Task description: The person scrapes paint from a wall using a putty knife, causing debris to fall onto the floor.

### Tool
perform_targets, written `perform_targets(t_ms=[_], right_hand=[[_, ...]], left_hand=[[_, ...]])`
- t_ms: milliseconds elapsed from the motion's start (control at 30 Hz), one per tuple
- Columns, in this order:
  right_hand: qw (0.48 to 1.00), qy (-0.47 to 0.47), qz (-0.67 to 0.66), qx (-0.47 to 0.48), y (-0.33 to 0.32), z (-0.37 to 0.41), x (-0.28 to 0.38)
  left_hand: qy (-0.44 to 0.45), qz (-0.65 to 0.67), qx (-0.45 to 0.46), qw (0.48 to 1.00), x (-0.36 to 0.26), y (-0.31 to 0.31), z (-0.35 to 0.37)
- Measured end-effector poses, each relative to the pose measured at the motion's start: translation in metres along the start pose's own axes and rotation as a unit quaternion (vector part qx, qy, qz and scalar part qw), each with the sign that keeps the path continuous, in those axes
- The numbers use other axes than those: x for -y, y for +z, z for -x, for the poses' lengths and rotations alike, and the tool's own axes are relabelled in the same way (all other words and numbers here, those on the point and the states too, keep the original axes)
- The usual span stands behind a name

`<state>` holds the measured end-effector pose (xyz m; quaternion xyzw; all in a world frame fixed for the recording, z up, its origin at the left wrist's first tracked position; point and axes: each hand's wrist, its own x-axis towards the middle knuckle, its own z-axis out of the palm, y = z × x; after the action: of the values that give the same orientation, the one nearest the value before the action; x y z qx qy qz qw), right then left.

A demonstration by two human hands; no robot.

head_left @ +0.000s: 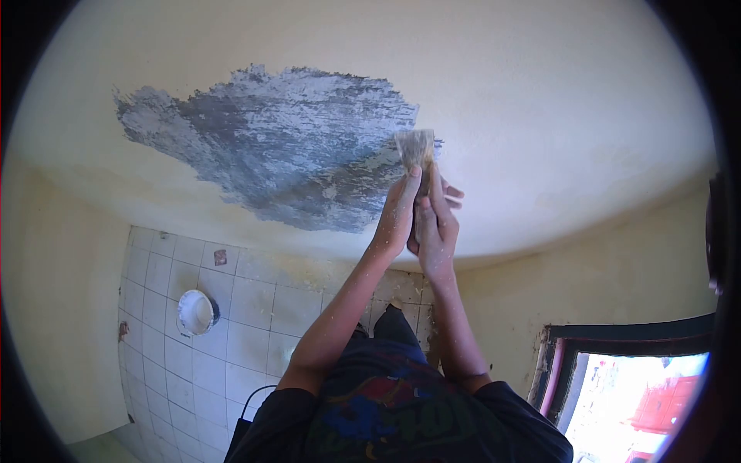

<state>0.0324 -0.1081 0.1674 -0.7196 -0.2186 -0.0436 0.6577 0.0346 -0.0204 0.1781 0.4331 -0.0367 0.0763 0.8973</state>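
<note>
A paint scraper with a flat, dusty metal blade points up against the cream wall. Its blade lies at the right edge of a large grey patch where the paint is stripped off. My left hand is closed on the scraper, its thumb along the base of the blade. From the other side, my right hand also grips the tool, with some fingers stretched past it. Most of the handle is hidden by both hands. Pale flecks dot my forearms.
A white bucket stands on the white tiled floor to the left. Crumbs of debris lie by the wall's foot. At lower right is a dark-framed opening with bright light behind it.
</note>
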Motion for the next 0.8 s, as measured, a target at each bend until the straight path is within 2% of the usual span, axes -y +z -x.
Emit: perform_targets(t_ms=[33,100,133,233,267,300,500,533,600,767,800], right_hand=[[1.000,0.000,-0.001,-0.001,-0.002,0.007,-0.003],[0.995,0.076,-0.063,-0.002,-0.004,0.017,-0.003],[0.995,0.075,-0.065,0.002,-0.005,0.011,-0.001],[0.999,0.019,0.030,0.013,-0.010,-0.003,0.024],[0.999,0.020,0.005,0.024,-0.010,-0.009,0.033],[0.999,0.021,0.002,0.028,-0.012,-0.009,0.031],[0.995,-0.045,0.055,0.071,-0.028,-0.004,0.019],[0.995,-0.038,0.051,0.074,-0.029,-0.002,0.022],[0.995,0.036,0.033,0.092,-0.029,-0.010,0.034],[0.994,0.023,0.063,0.090,-0.045,0.001,0.025],[0.994,0.030,0.058,0.089,-0.047,0.002,0.020]], left_hand=[[-0.001,-0.001,0.000,1.000,0.009,-0.008,-0.001],[-0.101,-0.070,-0.007,0.992,0.023,-0.025,0.000],[-0.067,-0.064,-0.066,0.994,0.027,-0.015,0.001],[-0.034,-0.077,-0.086,0.993,-0.002,0.007,-0.005],[-0.047,-0.023,-0.054,0.997,-0.009,0.010,-0.007],[-0.046,-0.025,-0.058,0.997,-0.007,0.011,-0.007],[-0.044,-0.003,-0.170,0.984,0.013,0.025,0.000],[-0.051,0.014,-0.163,0.985,0.001,0.031,-0.001],[-0.038,0.019,-0.163,0.986,0.003,0.031,-0.001],[-0.051,0.051,-0.205,0.976,0.028,0.041,0.005],[-0.038,0.031,-0.189,0.981,0.031,0.037,0.002]])
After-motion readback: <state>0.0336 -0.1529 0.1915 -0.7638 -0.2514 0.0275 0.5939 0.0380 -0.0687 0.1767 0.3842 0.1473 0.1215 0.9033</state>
